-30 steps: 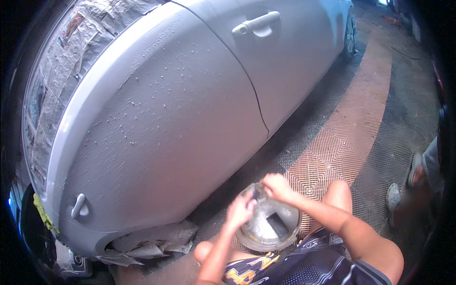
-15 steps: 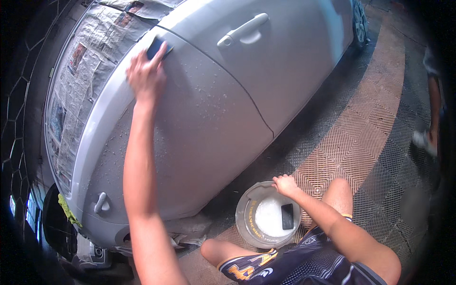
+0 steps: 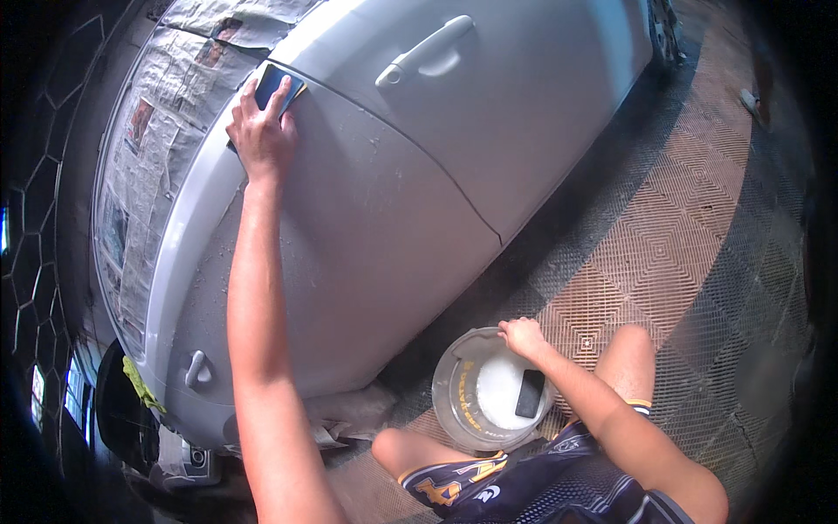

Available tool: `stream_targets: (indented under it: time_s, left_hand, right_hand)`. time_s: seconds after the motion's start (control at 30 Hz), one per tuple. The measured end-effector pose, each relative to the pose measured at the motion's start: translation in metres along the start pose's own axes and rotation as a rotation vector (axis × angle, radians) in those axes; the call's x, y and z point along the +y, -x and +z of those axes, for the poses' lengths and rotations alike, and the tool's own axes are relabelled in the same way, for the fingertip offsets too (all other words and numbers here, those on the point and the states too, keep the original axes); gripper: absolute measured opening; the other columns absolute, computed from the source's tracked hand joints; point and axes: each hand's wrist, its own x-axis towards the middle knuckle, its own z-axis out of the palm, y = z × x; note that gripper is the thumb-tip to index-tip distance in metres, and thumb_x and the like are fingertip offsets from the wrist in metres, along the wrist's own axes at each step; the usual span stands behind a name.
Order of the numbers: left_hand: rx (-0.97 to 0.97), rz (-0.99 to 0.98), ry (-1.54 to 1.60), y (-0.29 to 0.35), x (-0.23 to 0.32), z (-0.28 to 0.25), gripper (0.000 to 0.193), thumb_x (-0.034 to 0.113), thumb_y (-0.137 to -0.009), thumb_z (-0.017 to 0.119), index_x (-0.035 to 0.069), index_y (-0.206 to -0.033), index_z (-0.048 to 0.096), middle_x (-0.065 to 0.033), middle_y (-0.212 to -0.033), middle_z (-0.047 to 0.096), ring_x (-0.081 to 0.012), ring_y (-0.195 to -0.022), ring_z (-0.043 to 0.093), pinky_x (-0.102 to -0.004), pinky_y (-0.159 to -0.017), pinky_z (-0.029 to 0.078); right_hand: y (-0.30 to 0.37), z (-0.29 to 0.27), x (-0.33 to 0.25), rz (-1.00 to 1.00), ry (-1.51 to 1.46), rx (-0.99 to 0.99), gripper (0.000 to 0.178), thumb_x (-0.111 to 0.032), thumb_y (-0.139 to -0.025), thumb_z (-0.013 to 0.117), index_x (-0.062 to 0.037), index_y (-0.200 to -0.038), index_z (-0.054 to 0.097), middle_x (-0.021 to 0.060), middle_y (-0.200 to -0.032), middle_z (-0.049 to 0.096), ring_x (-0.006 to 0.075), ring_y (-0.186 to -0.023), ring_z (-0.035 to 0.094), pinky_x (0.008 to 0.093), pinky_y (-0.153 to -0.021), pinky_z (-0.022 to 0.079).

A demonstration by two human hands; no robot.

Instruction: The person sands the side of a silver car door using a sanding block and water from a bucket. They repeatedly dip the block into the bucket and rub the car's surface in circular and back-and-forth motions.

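My left hand [image 3: 262, 140] presses a dark blue sanding pad [image 3: 279, 86] with a yellowish edge against the car's grey door [image 3: 340, 192]. Its fingers lie spread over the pad, near the upper edge of the panel, below the window. Water drops and streaks dot the paint around it. Down at the right, my right hand [image 3: 522, 336] is closed over the rim of a pale plastic bucket [image 3: 452, 393]. White suds [image 3: 499, 393] fill the bucket's bottom, and a black rectangular piece [image 3: 529, 394] rests inside against the wall.
Newspaper sheets [image 3: 166, 131] cover the car windows. A door handle [image 3: 428, 52] juts out from the farther door. A yellow-green cloth [image 3: 140, 384] hangs at the mirror on the left. Ridged floor tiles [image 3: 655, 253] run along the right, where another person's foot [image 3: 751, 100] shows far back.
My left hand has shifted slightly, showing more of the pad. Fewer drops remain on the door's upper part. The other person has moved farther away. My right hand stays on the bucket rim.
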Motion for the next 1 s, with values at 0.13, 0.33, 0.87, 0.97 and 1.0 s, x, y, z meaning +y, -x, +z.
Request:
stream_targets:
  time_s: [0.13, 0.33, 0.87, 0.97, 1.0]
  left_hand:
    - [0.084, -0.102, 0.032, -0.008, 0.008, 0.011, 0.046, 0.015, -0.077, 0.081, 0.036, -0.118, 0.075, 0.0021, -0.132, 0.065, -0.0236, -0.119, 0.060, -0.0448, -0.097, 0.045]
    - [0.050, -0.085, 0.089, -0.017, -0.003, 0.005, 0.047, 0.013, -0.077, 0.076, 0.035, -0.118, 0.076, -0.0004, -0.131, 0.066, -0.0266, -0.115, 0.062, -0.0458, -0.098, 0.044]
    - [-0.750, 0.012, 1.130, 0.246, 0.228, -0.114, 0.043, 0.025, -0.072, 0.089, 0.020, -0.112, 0.075, -0.0092, -0.133, 0.064, -0.0330, -0.120, 0.059, -0.0481, -0.101, 0.045]
    - [-0.737, -0.032, 1.149, 0.252, 0.229, -0.120, 0.044, 0.025, -0.071, 0.090, 0.020, -0.113, 0.076, -0.0092, -0.133, 0.064, -0.0327, -0.121, 0.059, -0.0486, -0.101, 0.045]
    - [-0.723, -0.038, 1.137, 0.256, 0.229, -0.122, 0.043, 0.024, -0.071, 0.090, 0.020, -0.112, 0.076, -0.0094, -0.133, 0.064, -0.0327, -0.121, 0.059, -0.0487, -0.101, 0.045]
  right_hand:
    - [-0.001, 0.006, -0.007, -0.016, -0.025, -0.002, 0.029, -0.039, -0.099, 0.060, -0.0137, -0.108, 0.071, 0.0119, -0.095, 0.076, 0.0335, -0.094, 0.073, 0.0489, -0.080, 0.058]
    - [-0.006, 0.002, -0.003, -0.035, 0.035, 0.012, 0.028, -0.038, -0.097, 0.063, -0.0133, -0.105, 0.072, 0.0103, -0.099, 0.074, 0.0309, -0.100, 0.071, 0.0489, -0.083, 0.056]
    - [0.002, -0.123, -0.035, 0.100, -2.174, -0.181, 0.043, -0.039, -0.106, 0.056, -0.0029, -0.128, 0.061, 0.0118, -0.119, 0.069, 0.0252, -0.111, 0.068, 0.0496, -0.098, 0.057]
    - [0.005, -0.120, -0.036, 0.140, -2.150, -0.160, 0.041, -0.039, -0.105, 0.057, -0.0031, -0.124, 0.063, 0.0116, -0.117, 0.069, 0.0245, -0.108, 0.068, 0.0498, -0.097, 0.057]
    - [0.005, -0.119, -0.038, 0.148, -2.142, -0.157, 0.041, -0.039, -0.105, 0.057, -0.0032, -0.123, 0.064, 0.0114, -0.116, 0.069, 0.0244, -0.108, 0.069, 0.0498, -0.097, 0.057]
